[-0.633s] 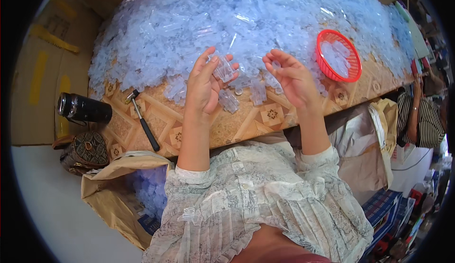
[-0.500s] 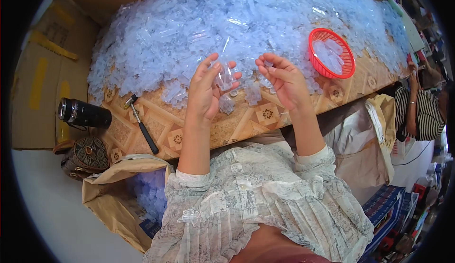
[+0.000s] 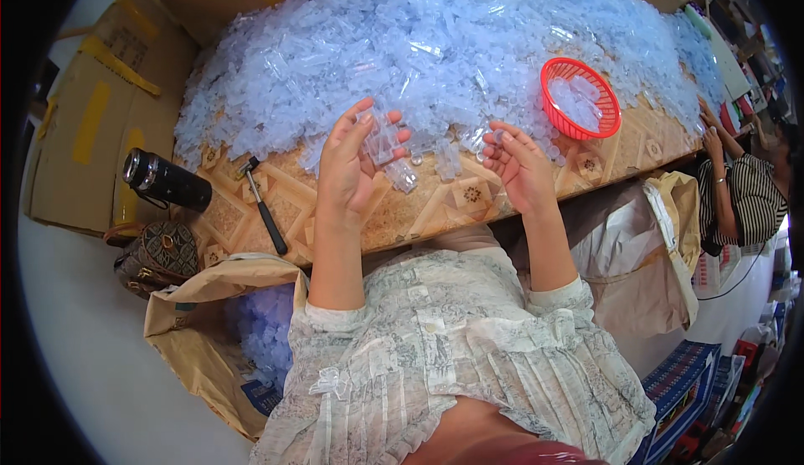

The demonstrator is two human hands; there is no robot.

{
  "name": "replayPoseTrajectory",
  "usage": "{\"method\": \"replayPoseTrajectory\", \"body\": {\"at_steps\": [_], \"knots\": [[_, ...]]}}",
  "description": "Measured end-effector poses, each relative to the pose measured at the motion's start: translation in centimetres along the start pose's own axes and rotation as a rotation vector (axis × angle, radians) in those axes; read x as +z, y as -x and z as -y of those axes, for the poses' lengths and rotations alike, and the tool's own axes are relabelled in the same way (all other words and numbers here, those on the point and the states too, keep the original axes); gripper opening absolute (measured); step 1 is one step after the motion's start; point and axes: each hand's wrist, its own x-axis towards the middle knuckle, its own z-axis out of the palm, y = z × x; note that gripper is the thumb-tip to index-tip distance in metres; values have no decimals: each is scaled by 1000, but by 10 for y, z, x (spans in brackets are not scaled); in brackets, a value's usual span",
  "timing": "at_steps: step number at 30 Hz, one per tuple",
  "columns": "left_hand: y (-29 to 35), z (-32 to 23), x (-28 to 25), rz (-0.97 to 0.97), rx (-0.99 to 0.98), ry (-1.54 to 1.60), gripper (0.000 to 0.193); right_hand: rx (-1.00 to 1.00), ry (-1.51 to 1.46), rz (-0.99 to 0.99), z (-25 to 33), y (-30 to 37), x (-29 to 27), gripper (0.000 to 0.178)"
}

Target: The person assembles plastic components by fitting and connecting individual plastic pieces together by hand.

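Observation:
My left hand [image 3: 342, 168] is closed on a clear plastic piece [image 3: 383, 140], box-like in shape, held between thumb and fingers above the table's near edge. To its right, my right hand [image 3: 526, 174] pinches a small clear plastic part [image 3: 499, 136], mostly hidden by the fingertips. The two hands are apart. A clear block-shaped piece [image 3: 403, 177] lies on the table just beside my left fingers, and another clear piece [image 3: 448, 162] rests between the hands. Beyond both hands spreads a large heap of clear, bluish plastic pieces [image 3: 360, 55].
A red basket [image 3: 615, 118] holding clear pieces stands at the right. On the left are a hammer [image 3: 266, 218], a black flask [image 3: 172, 182], a patterned bag [image 3: 163, 251] and a cardboard box [image 3: 109, 130]. Open sacks [image 3: 201, 364] flank me; a person in stripes [image 3: 741, 201] works far right.
My right hand has moved a little right and nearer to me, away from the left one. My left hand has turned slightly, still holding the clear piece. The whole view has shifted somewhat.

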Motion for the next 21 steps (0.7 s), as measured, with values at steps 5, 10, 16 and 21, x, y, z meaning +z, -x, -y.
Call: {"method": "replayPoseTrajectory", "body": {"at_steps": [5,10,16,21], "knots": [[-3,4,-5,-18,-10,-28,36,36,-33,26,-1,-1,-1,25],[-9,13,-3,35,-72,-3,36,50,-46,17,-6,-3,-7,26],[-14,20,-1,30,-128,36,36,30,-52,11,-5,-3,-7,27],[-18,20,-7,19,-142,72,36,57,-62,-22,-4,-5,-4,27]]}}
